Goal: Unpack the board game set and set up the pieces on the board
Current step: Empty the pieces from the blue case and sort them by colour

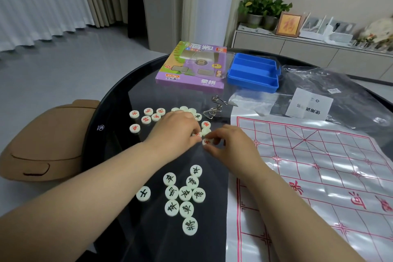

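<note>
On the dark table, I see the right hand pinching one red piece, just left of the board. The left hand curls over more red pieces; whether it holds one, I cannot tell. Black pieces lie nearer me.

Pieces left of board

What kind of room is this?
Likely a home living room: floor-length curtains, a low sideboard with potted plants and a framed picture, behind a round glass table.
</note>
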Demonstrator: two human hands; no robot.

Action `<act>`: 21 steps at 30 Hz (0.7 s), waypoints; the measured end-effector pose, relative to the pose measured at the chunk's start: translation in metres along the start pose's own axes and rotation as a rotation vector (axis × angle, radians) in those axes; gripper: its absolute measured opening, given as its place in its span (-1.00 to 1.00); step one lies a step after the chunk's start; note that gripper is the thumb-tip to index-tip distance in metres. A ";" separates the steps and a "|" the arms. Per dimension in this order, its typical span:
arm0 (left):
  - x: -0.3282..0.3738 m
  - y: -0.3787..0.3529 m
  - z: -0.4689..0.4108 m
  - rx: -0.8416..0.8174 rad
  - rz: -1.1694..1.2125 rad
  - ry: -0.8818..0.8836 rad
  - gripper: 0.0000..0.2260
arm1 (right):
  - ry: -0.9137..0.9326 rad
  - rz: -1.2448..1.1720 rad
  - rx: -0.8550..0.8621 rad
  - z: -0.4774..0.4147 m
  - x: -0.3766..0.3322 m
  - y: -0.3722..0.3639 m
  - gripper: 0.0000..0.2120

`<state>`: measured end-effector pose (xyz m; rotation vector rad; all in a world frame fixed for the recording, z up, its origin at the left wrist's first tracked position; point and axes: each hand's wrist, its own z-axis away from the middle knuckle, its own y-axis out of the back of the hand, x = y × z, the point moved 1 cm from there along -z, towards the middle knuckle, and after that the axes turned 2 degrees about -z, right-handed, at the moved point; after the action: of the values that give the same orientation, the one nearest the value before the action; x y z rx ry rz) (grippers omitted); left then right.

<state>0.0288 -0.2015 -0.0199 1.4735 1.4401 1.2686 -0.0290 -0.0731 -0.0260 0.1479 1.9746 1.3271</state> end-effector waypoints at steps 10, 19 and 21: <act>-0.016 0.008 0.034 0.182 -0.044 -0.055 -0.92 | 0.062 0.094 -0.079 -0.009 -0.021 -0.004 -0.77; -0.043 0.011 0.053 0.204 -0.051 0.065 -0.67 | 0.064 0.003 -0.043 -0.024 -0.043 -0.020 -0.76; -0.048 0.008 0.052 0.226 -0.064 0.084 -0.67 | 0.031 -0.041 0.023 -0.025 -0.039 -0.017 -0.73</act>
<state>0.0850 -0.2419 -0.0341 1.5212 1.7190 1.1712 -0.0116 -0.1184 -0.0157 0.0985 2.0089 1.2878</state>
